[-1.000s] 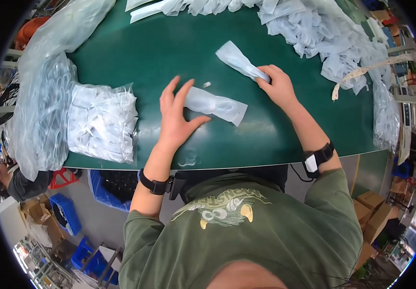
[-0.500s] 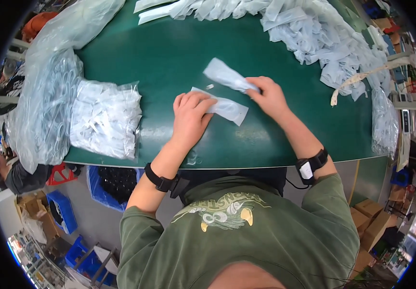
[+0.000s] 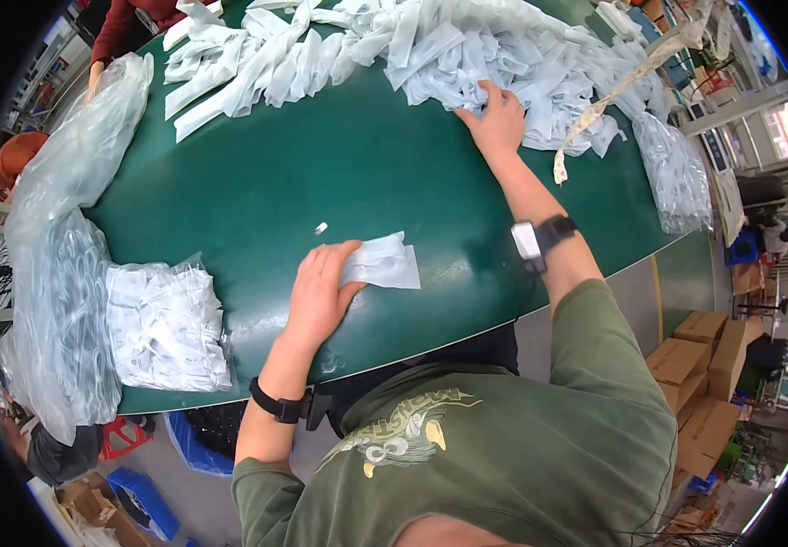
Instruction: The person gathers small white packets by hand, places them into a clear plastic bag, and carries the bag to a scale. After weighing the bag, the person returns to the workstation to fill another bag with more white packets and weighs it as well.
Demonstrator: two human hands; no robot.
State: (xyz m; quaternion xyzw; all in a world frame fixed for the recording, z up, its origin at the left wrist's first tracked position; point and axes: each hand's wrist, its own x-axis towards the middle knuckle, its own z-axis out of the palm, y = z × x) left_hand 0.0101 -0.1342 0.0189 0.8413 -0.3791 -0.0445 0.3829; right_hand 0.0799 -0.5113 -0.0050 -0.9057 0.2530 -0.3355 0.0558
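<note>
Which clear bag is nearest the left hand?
The squarish white-filled bag, left of the left hand; the large bag lies farther left, the third bag far right.

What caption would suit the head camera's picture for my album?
A person's left grip holds pale pouches, right grip at a larger pile on a green table.

Cardboard boxes (image 3: 677, 365) stand at right, a blue bin (image 3: 160, 514) at lower left.

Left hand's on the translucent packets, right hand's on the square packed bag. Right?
Right hand is wrong: in the head view, the right hand is at the loose pile, well away from the square packed bag. The left hand is on the translucent packets, as you say.
</note>
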